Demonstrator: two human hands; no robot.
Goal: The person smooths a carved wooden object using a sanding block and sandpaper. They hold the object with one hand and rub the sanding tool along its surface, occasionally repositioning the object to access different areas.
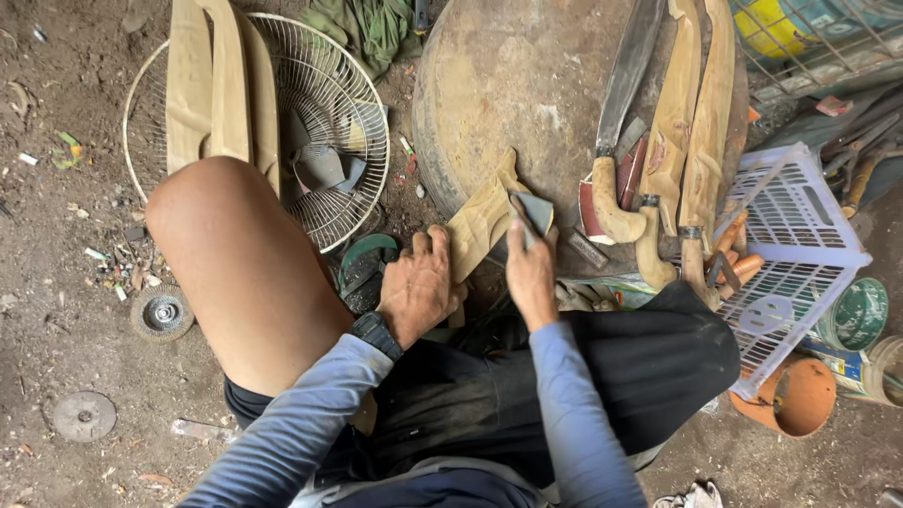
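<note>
A fan guard (329, 113) lies at 10 o'clock, knives (658, 141) and a basket (800, 245) at 2 o'clock. The left hand (414, 287) grips the wooden piece (480, 221) from below. The right hand (530, 273) pinches sandpaper (536, 212) against it at 12 o'clock.

Pale, matt, unfinished wooden sheath piece (482, 221) at centre, grey rough sandpaper (536, 213) beside it, dull metal blade (628, 66) with smooth wooden handle at upper right, white wire fan guard (324, 113) upper left, white plastic lattice basket (795, 245) right, dusty earth floor (56, 235).

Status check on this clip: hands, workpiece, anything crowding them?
Left hand gripping wooden piece. Right hand pressing sandpaper on it. Finished knives lie just right; fan guard left.
</note>
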